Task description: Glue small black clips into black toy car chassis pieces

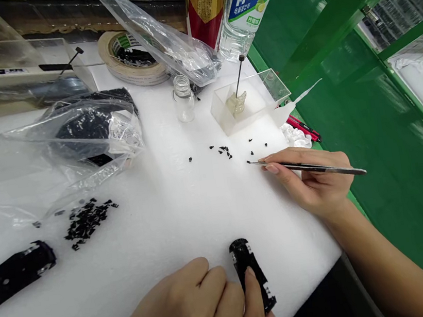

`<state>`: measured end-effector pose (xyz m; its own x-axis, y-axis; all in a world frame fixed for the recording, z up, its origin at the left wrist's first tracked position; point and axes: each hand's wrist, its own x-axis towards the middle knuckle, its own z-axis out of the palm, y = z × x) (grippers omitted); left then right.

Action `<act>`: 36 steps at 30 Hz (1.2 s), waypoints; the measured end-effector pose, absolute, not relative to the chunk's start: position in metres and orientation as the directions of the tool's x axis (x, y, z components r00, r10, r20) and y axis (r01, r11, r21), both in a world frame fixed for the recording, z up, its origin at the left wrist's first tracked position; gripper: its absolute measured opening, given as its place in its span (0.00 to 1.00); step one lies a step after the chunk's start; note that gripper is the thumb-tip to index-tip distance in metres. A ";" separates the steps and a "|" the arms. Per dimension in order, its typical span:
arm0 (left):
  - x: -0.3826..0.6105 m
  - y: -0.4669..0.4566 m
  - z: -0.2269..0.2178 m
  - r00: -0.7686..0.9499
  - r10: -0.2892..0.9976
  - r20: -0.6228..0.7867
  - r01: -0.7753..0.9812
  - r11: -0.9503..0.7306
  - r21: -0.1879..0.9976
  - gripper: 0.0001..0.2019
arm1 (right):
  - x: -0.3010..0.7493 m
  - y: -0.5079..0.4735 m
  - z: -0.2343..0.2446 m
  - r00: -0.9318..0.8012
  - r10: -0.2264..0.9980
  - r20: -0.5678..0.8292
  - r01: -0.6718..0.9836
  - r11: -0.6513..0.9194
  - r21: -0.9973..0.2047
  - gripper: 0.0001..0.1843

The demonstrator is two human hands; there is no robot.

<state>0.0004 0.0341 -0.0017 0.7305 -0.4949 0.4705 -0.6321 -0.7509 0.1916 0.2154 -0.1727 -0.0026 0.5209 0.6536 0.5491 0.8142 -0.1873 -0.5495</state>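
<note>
My right hand (311, 176) pinches a pair of tweezers (325, 168), tips pointing left at a tiny black part (248, 162) on the white foam surface. Whether the tips grip that part I cannot tell. Several more tiny black parts (224, 150) lie scattered just beyond. My left hand (211, 304) is closed around a black curved plastic piece (245, 258) with small silvery fittings along its edges, the index finger lying on top. A similar black piece (16, 270) rests at the far left, near a pile of tiny black parts (87, 221).
Along the back stand a small glass bottle (183, 100), a clear plastic box (225, 117) with a thin black-headed rod, a tape roll (134, 75) and a drink bottle (245, 13). Plastic bags (14, 174) cover the left. A red cutter (304, 128) lies at the right edge.
</note>
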 end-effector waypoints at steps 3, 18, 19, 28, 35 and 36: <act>-0.001 0.034 -0.004 0.739 -0.516 0.434 -0.636 -0.746 0.197 0.14 | 0.214 -0.174 -0.001 0.528 0.655 0.541 0.808 -0.193 -0.556 0.13; -0.004 0.029 0.010 0.797 -0.487 0.357 -0.590 -0.757 0.283 0.12 | 0.159 -0.182 0.044 0.597 0.704 0.385 0.752 -0.324 -0.574 0.12; -0.005 0.029 0.010 0.797 -0.492 0.352 -0.593 -0.748 0.297 0.11 | 0.149 -0.185 0.047 0.619 0.708 0.340 0.723 -0.346 -0.597 0.11; 0.000 0.032 0.008 0.749 -0.557 0.359 -0.654 -0.709 0.263 0.11 | 0.091 -0.187 0.034 0.738 0.653 0.172 0.561 -0.452 -0.694 0.08; -0.001 0.027 0.007 0.748 -0.566 0.346 -0.657 -0.706 0.266 0.06 | 0.086 -0.180 0.044 0.771 0.617 0.156 0.541 -0.507 -0.671 0.10; -0.002 0.026 0.008 0.777 -0.548 0.310 -0.626 -0.726 0.284 0.05 | 0.088 -0.181 0.046 0.759 0.636 0.140 0.551 -0.513 -0.658 0.10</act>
